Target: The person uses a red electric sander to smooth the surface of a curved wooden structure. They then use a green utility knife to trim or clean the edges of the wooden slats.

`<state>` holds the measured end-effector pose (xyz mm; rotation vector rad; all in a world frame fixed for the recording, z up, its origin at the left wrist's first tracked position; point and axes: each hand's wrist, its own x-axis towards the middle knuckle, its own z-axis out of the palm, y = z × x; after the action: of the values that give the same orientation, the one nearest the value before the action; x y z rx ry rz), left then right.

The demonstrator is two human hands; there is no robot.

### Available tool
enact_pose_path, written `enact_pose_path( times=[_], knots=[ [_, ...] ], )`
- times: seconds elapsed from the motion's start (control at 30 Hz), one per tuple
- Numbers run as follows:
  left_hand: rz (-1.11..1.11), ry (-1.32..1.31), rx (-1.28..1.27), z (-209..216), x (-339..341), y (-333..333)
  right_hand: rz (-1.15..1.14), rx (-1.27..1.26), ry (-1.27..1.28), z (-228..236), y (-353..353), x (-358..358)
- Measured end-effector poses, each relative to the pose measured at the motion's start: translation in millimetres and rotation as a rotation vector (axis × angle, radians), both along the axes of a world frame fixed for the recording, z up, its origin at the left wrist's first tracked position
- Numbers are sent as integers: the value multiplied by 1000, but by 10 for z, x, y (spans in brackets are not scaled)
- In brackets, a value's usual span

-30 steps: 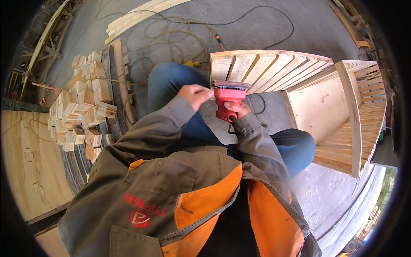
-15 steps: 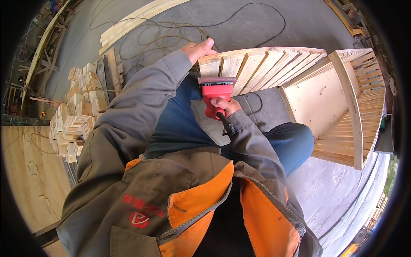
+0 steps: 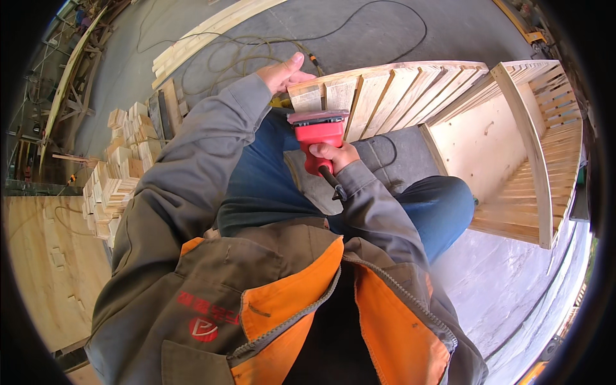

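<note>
A red electric sander [image 3: 319, 133] is in my right hand [image 3: 339, 156], whose fingers wrap round its body. Its flat pad faces away from me, close to the lower ends of the pale slats at the near end of a slatted wooden frame [image 3: 401, 96]. Whether the pad touches the wood I cannot tell. At the frame's near left corner my left hand [image 3: 282, 74] rests against the outer side, thumb raised apart and fingers stretched out, partly hidden by the wood. A dark cord [image 3: 332, 181] leaves the sander's lower end.
Farther right, the frame joins a wooden panel [image 3: 478, 138] and more slats. Stacked wood blocks [image 3: 119, 173] stand at left near a plywood sheet [image 3: 48, 263]. Long boards [image 3: 212, 29] and a coiled hose [image 3: 240, 58] lie on the grey floor beyond. My bent knees flank the sander.
The sander and my right hand have shifted slightly left and up along the slats. My left hand has moved a little left, still at the frame's corner. The whole view has shifted slightly.
</note>
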<state>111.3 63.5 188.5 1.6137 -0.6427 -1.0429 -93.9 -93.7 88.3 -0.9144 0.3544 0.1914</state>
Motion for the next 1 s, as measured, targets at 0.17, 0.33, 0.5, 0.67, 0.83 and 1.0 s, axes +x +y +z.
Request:
enact_pose_path(
  times=[0.17, 0.33, 0.5, 0.67, 0.83, 1.0],
  knots=[
    [12, 30, 32, -4, 45, -40, 86, -93, 46, -40, -86, 29],
    [87, 62, 58, 74, -59, -59, 45, -86, -62, 78, -85, 26],
    [59, 151, 40, 173, -126, -65, 39, -148, -134, 349, -96, -42],
    [61, 105, 42, 159, -99, -49, 59, -198, 60, 50, -29, 3],
    [122, 95, 39, 161, -166, -101, 66, -180, 13, -146, -1, 41],
    [94, 120, 16, 204, -174, -47, 33, -73, -102, 417, -15, -93]
  ],
)
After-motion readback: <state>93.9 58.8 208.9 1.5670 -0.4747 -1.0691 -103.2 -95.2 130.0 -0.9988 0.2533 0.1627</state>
